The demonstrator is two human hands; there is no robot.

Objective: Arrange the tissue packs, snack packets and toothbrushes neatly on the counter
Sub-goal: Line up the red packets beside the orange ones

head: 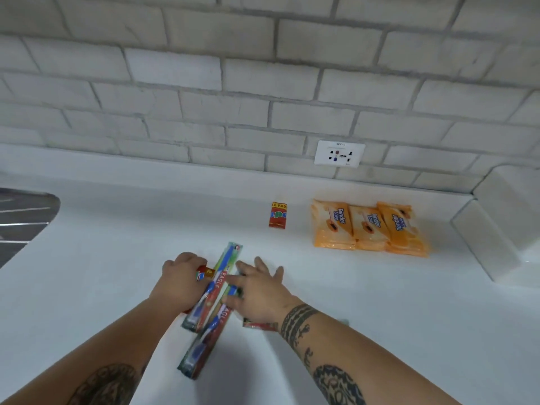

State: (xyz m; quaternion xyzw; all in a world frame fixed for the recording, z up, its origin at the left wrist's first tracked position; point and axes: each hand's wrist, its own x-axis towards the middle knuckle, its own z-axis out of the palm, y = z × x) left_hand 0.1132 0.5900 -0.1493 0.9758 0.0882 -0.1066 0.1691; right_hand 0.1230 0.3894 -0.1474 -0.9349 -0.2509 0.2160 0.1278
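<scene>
Left hand [182, 283] gripped a red snack packet [204, 273] beside two toothbrush packs [226, 261] at near centre; right hand [258, 290] lay flat, fingers straight, on them; tissue packs [369, 226] lay far right.

You have three orange plastic tissue packs [371, 226] lying flat, side by side and overlapping, at centre right. Just left of them lies a small red snack packet [278, 215]. At lower centre, two long red-and-green toothbrush packs [226, 258] slant and overlap, with a second red snack packet [204, 272] at their left and a third red snack packet [260, 325] at their right.

Left hand [181, 280] fingers curled; right hand [260, 290] flat, fingers spread.
</scene>
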